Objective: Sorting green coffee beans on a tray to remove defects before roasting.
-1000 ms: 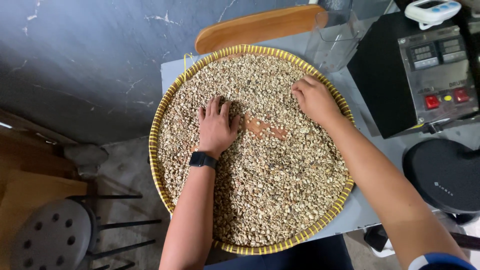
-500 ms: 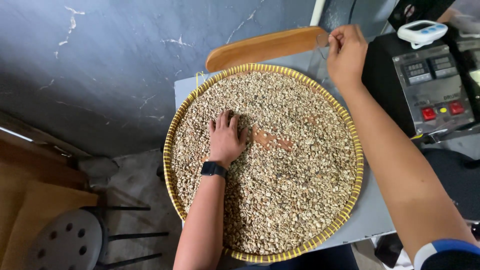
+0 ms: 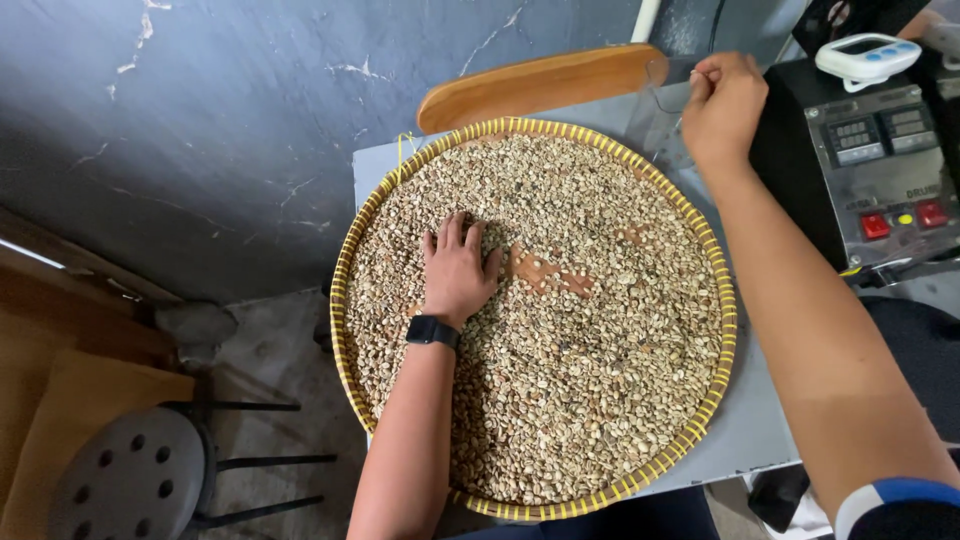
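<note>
My left hand (image 3: 457, 268) lies flat, fingers spread, on the pale beans (image 3: 560, 350) filling the woven tray (image 3: 345, 300). My right hand (image 3: 722, 105) is pinched over the clear container (image 3: 662, 110), probably dropping a reject; next I'd pick another.

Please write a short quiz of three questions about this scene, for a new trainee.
1. True or false: the left hand lies flat on the beans in the round woven tray.
2. Where is the right hand? A) in the middle of the tray B) at the clear plastic container beyond the tray C) on the stool
3. What does the left wrist wear?

Key: 1 true; 2 B; 3 a black watch.
</note>
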